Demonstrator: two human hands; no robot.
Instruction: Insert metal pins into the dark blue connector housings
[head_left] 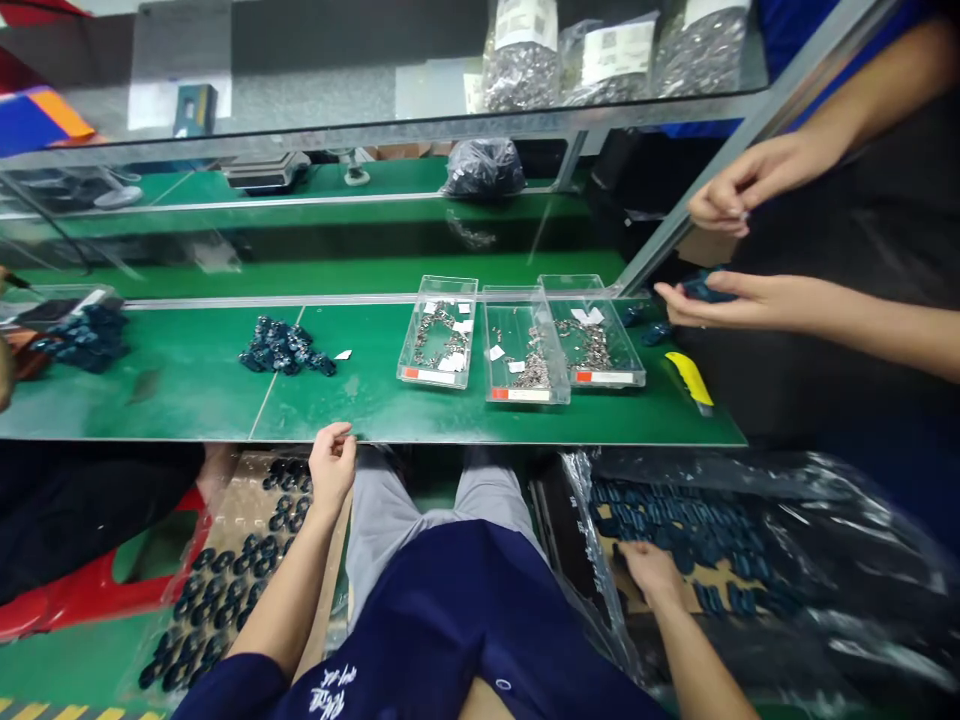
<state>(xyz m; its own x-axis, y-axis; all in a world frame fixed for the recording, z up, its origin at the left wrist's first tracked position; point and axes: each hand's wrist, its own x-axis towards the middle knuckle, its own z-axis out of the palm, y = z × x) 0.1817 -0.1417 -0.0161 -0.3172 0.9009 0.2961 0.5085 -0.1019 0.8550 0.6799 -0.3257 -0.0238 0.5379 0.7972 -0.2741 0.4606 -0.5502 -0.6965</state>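
Below the left part of the green bench (375, 410), dark rings (225, 590) are laid in rows, apparently so that they are kept apart. On the bench's left half, a heap of dark parts (277, 347) is set back from the edge, probably against falling. At the bench's front edge the left hand (332, 472) is held, fingers loosely curled; whether anything is pinched cannot be told. Right of the bench's middle, metal bits (534, 370) are contained by three clear trays (529, 396). Below the bench's right end, dark pieces (679, 543) are kept in a plastic-lined box (576, 500); the right hand (651, 568) is lowered among them, its grip not discernible. On the bench above, a yellow knife (688, 380) is laid.
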